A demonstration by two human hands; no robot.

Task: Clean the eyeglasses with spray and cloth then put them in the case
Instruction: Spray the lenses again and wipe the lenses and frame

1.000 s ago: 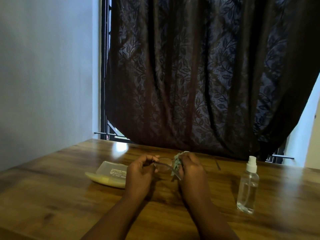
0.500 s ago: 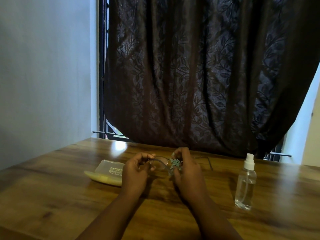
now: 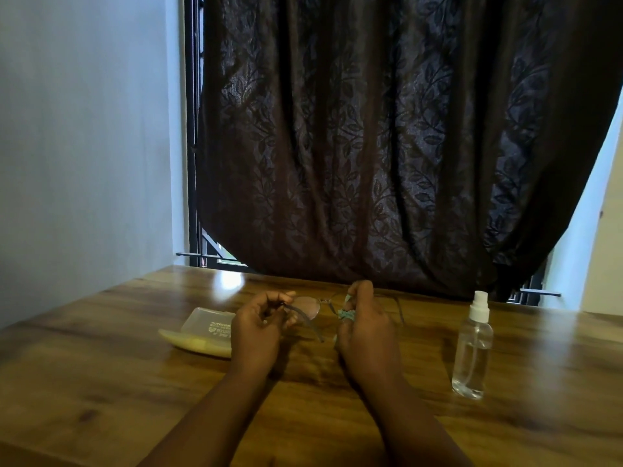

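2 hands hold the eyeglasses (image 3: 312, 306) above the wooden worktop (image 3: 101, 358). The left hand (image 3: 258, 326) pinches the frame's left end, its grip narrow, fingers curled round the temple arm that slants down toward the person. The right hand (image 3: 365, 328) is closed on a small teal cloth (image 3: 345, 313), pressed against the right side of the frame; the lens under it is hidden, while the lens between the 2 grips shows clear. A second temple arm pokes out beyond the right hand, away from the person. Just left of the left hand, the open case (image 3: 202, 335) lies flat on the worktop, pale yellow with a translucent lid. Well to the right of the right hand stands the spray bottle (image 3: 472, 348), upright, clear, with a white nozzle. Behind everything hangs a dark leaf-patterned curtain (image 3: 387, 146).
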